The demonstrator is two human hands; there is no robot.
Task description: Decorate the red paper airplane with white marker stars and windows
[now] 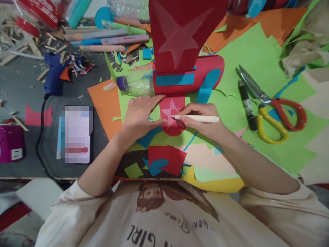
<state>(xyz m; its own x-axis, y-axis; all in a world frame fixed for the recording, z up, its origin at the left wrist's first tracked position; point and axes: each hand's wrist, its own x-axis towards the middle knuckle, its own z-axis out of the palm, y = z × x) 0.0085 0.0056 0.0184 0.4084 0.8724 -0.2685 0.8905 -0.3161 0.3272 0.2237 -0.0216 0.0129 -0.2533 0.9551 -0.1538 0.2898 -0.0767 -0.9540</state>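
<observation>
Head view: red paper tab (173, 129), long axis square to the desk's (84, 82) near edge, is closely flanked by the left hand (141, 109), laid open, and right hand (203, 110), by which a white marker (208, 119) is grasped, tip at the star (168, 111).

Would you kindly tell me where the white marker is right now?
In the head view, the white marker is near the centre, held in the right hand, its tip at the pale star on the round-ended red paper.
</observation>
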